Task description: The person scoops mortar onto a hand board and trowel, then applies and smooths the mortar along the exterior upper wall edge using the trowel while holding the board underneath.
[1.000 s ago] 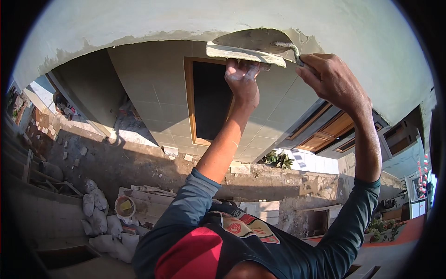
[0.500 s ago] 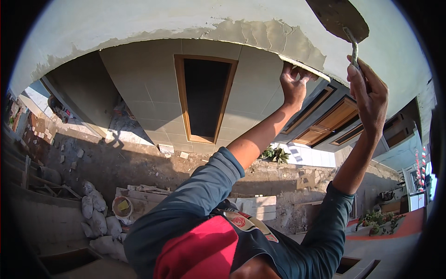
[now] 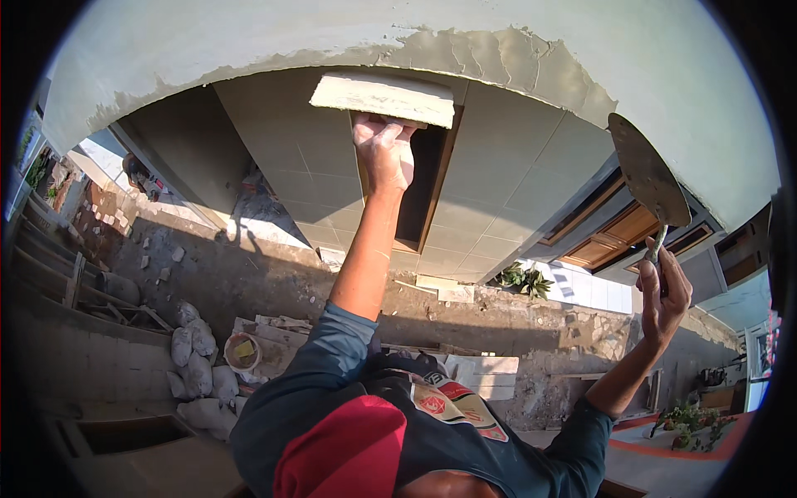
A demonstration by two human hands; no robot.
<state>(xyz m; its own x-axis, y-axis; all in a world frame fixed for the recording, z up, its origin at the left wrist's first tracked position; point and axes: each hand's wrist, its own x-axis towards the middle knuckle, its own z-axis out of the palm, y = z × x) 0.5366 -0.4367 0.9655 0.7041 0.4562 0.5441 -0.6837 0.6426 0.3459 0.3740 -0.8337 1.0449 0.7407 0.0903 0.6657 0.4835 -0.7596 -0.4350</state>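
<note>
My left hand [image 3: 385, 156] is raised and grips a plastering float [image 3: 383, 95] from below. The float's pale, mortar-smeared face shows just under the edge of the light wall [image 3: 282, 37], in front of a dark window opening. Its handle is mostly hidden by my fingers. At the right, my right hand [image 3: 664, 290] is closed around the handle of a trowel [image 3: 649, 170], whose broad grey blade points up beside the wall's lower edge. A band of wet grey plaster [image 3: 506, 62] with ridges runs along that edge, between the two tools.
Beneath lies a rubble-strewn dirt yard [image 3: 274, 282]. Filled sacks [image 3: 198, 357] and a bucket [image 3: 242, 352] stand at lower left. A wood-framed window [image 3: 415, 207], a wooden door [image 3: 616, 236] and a green plant [image 3: 525, 280] line the house. Potted plants [image 3: 689, 427] sit at lower right.
My left hand has moved left with the float, away from the wall edge, so the float's face shows. My right hand has lowered the trowel. The view has shifted slightly.
</note>
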